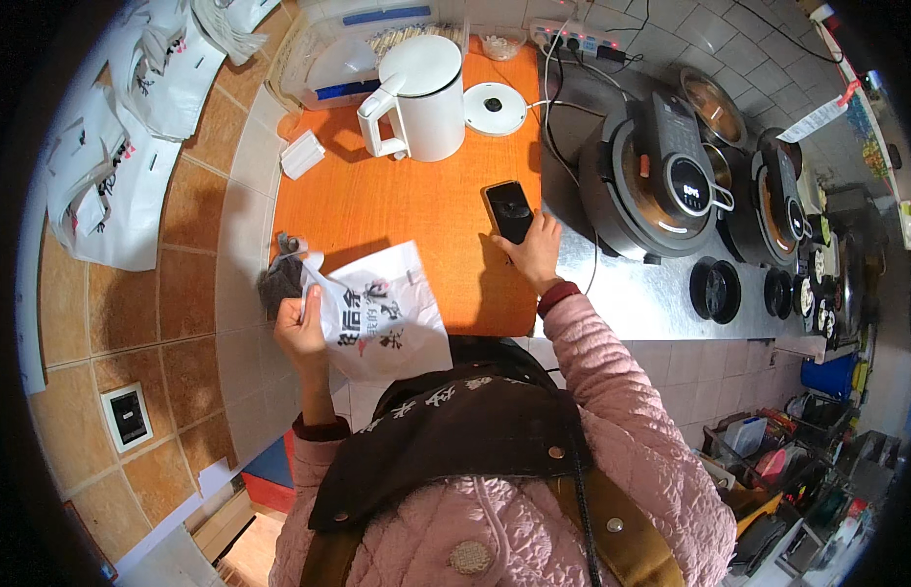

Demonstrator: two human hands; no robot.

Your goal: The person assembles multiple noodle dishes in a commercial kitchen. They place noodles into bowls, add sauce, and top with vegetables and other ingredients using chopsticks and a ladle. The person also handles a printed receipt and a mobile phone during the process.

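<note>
From where I stand, the white bag (421, 338) hangs at lower centre-left of the frame, past the near edge of the orange worktop (407, 220). The left hand (303, 328) has its grip pinched narrow on the bag's left edge, thumb on top. It should be light, limp and a bit slippery, easily creased or torn; I'd hold it by a gathered edge. The phone (509, 208) lies on the worktop at upper centre, stiff, smooth and likely breakable if dropped, best taken by its long sides. The right hand (536, 249) has its grip spread around the phone's near corner; I can't quite tell whether it's clamped. Bold dark characters mark the bag (pale ones run across the apron (455, 430) too).
</note>
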